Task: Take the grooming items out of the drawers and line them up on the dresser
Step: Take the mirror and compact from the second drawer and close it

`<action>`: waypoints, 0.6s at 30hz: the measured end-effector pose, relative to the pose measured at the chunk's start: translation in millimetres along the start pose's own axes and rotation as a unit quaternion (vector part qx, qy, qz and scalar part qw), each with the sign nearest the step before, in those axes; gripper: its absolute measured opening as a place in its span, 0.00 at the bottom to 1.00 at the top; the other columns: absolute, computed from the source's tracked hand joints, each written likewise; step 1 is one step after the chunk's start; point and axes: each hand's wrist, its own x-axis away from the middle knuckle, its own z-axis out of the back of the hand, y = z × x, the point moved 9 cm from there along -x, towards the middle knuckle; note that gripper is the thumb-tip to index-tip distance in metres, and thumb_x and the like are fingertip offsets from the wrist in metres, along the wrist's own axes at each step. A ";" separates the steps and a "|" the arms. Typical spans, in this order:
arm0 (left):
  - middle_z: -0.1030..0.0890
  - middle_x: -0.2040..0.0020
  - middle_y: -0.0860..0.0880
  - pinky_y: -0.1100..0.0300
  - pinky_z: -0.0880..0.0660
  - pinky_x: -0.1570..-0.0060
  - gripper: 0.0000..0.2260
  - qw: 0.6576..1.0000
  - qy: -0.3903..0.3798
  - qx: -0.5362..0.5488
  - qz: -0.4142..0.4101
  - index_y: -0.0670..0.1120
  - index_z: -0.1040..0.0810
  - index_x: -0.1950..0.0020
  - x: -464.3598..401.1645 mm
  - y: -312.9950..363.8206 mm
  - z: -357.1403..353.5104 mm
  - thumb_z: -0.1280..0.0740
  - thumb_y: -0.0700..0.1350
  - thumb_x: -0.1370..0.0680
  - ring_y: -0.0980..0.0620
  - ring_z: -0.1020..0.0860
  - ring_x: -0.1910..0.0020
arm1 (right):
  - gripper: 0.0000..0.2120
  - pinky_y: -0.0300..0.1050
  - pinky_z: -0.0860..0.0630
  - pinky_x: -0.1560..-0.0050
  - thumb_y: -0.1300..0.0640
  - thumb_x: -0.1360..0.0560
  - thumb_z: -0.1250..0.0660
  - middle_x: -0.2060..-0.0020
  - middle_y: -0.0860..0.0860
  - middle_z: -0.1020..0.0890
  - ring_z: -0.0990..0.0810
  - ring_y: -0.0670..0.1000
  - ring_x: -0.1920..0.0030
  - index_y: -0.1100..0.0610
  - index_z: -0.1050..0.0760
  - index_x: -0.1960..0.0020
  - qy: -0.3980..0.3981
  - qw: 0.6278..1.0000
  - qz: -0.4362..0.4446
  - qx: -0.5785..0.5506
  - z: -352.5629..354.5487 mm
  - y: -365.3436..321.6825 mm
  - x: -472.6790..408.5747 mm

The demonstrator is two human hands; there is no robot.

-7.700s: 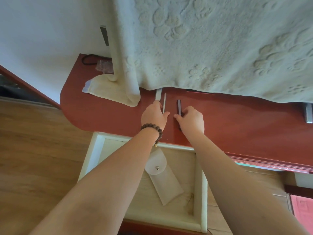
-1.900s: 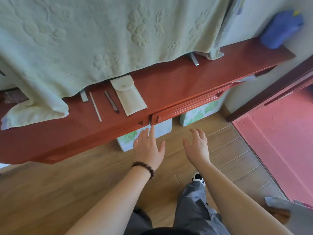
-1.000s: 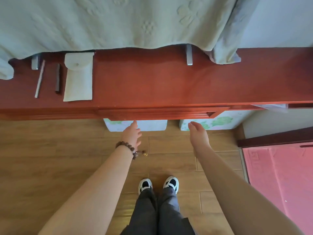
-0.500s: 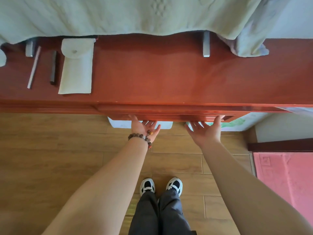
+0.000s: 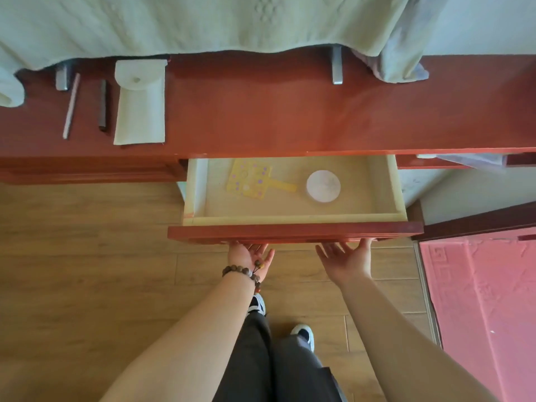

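Up on the dresser (image 5: 290, 117) we already had three things lined up at the left end: a pale pink stick (image 5: 71, 105), a dark stick (image 5: 102, 105) and a whitish snap pouch (image 5: 140, 103), all side by side and pretty parallel. So that part looked done, at least as far as we could see.

What was left sat in the drawer (image 5: 293, 219), which was pulled out in front of us. A yellow card with purple dots (image 5: 251, 181) lay near the middle of it, and a round white compact-looking thing (image 5: 323, 186) sat just to its right, the two close but not touching. Both needed to go up top next to the pouch, we figured.

Our left hand (image 5: 249, 255) and right hand (image 5: 346, 258) were under the drawer's front edge, palms up, fingers spread and relaxed, holding nothing. They were set apart from each other, the left roughly below the yellow card, the right a bit right of the round thing. Neither item was touched yet; we'd have to reach over the front panel to get them.
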 end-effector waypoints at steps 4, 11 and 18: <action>0.36 0.25 0.44 0.47 0.43 0.28 0.25 1.000 0.019 0.002 -0.021 0.42 0.40 0.26 11.6 -16.2 25.8 0.56 0.55 0.17 0.46 0.37 0.26 | 0.37 0.58 0.38 0.28 0.32 0.27 0.42 0.37 0.58 0.29 0.28 0.57 0.39 0.58 0.37 0.30 -0.004 1.000 0.004 0.004 22.9 8.4 15.4; 0.30 0.30 0.45 0.50 0.41 0.32 0.24 0.999 0.026 -0.013 -0.030 0.43 0.30 0.33 26.0 -45.8 66.7 0.55 0.56 0.18 0.47 0.32 0.31 | 0.37 0.57 0.42 0.26 0.32 0.26 0.43 0.36 0.57 0.28 0.32 0.55 0.30 0.58 0.38 0.29 -0.004 1.000 -0.009 0.003 64.3 19.1 40.6; 0.39 0.24 0.42 0.45 0.45 0.27 0.25 1.000 0.006 -0.007 -0.012 0.41 0.44 0.25 33.2 -41.8 70.4 0.57 0.55 0.17 0.43 0.40 0.25 | 0.36 0.57 0.42 0.26 0.34 0.24 0.44 0.35 0.58 0.28 0.33 0.56 0.29 0.60 0.39 0.27 -0.020 0.999 -0.031 0.031 68.4 16.1 42.4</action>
